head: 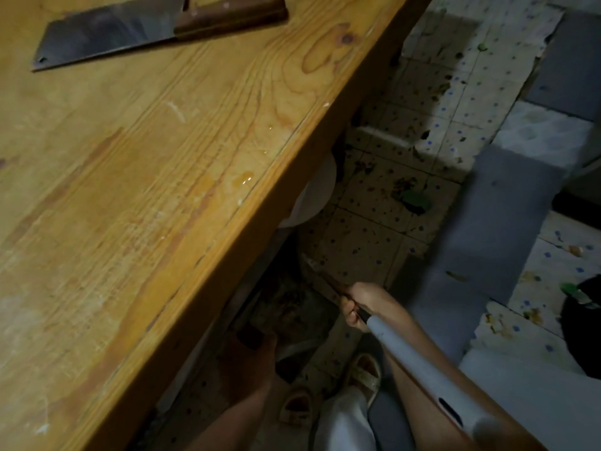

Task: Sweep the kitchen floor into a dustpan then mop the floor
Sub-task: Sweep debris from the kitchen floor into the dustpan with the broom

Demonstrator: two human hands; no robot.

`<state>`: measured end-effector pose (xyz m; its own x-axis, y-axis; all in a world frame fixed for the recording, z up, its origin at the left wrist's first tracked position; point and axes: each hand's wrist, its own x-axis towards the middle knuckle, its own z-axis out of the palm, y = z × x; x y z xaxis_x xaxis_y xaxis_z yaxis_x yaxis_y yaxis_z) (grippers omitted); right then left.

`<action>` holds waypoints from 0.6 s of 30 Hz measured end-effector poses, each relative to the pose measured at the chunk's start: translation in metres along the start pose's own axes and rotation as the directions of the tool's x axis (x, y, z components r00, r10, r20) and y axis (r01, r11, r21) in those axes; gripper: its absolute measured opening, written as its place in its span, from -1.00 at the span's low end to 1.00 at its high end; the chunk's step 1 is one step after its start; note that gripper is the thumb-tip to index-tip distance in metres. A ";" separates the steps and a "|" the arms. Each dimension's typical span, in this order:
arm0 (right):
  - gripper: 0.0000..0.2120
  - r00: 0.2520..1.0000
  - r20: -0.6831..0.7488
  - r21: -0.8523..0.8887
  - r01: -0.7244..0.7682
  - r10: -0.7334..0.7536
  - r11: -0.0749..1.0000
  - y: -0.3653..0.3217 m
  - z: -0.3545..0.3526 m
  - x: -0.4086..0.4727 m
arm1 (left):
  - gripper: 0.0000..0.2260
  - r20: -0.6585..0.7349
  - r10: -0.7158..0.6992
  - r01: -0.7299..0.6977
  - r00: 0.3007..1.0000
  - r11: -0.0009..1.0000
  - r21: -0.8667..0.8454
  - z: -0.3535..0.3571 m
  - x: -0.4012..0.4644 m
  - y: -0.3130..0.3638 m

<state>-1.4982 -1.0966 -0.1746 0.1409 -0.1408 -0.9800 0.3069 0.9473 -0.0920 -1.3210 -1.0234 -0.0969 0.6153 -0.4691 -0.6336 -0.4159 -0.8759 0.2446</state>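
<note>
A wooden table (156, 177) fills the left and centre of the view, and a cleaver (110, 30) with a brown wooden handle is laid flat on it near the top edge. Beside the table, a speckled tile floor (432, 102) is seen, strewn with dark scraps and a green leaf (414, 200), and grey mats (494, 216) are spread across part of it. The right hand (361, 304) is extended low beside the table edge, and its fingers are curled round the dark lower part of a broom handle (422, 369), whose pale grey upper section is run back along the forearm towards the bottom right corner. The broom's head is hidden in the shadow under the table. The left hand (250, 359) is reached under the table edge in deep shade, where a dark handle (250, 335) appears to be gripped, joined to what looks like a dustpan (286, 307) resting on the floor with debris in it; the grip itself cannot be told with certainty. A white rounded object (315, 196) is partly seen beneath the table edge. Two pale slippers (361, 372) and a white trouser leg (344, 421) are seen at the bottom, and a dark rounded object (582, 323) is cut off at the right edge.
</note>
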 end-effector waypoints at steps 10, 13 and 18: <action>-0.73 0.992 0.032 0.217 0.116 -0.126 0.969 -0.057 -0.062 -0.011 | -0.31 0.035 0.100 -0.095 0.994 0.988 -0.124 0.039 0.010 0.047; -0.72 0.989 0.035 0.283 0.129 -0.145 0.950 -0.067 -0.082 -0.009 | -0.24 0.083 0.096 -0.092 0.992 0.994 -0.057 0.047 0.008 0.061; -0.66 0.976 -0.089 0.254 0.213 -0.197 0.943 -0.091 -0.101 -0.011 | -0.20 0.086 0.119 -0.121 0.989 0.993 0.014 0.060 0.016 0.080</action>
<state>-1.6229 -1.1526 -0.1732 -0.0067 -0.2983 -0.9544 0.5588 0.7904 -0.2510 -1.3846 -1.0937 -0.1313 0.5011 -0.5587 -0.6609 -0.4963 -0.8112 0.3094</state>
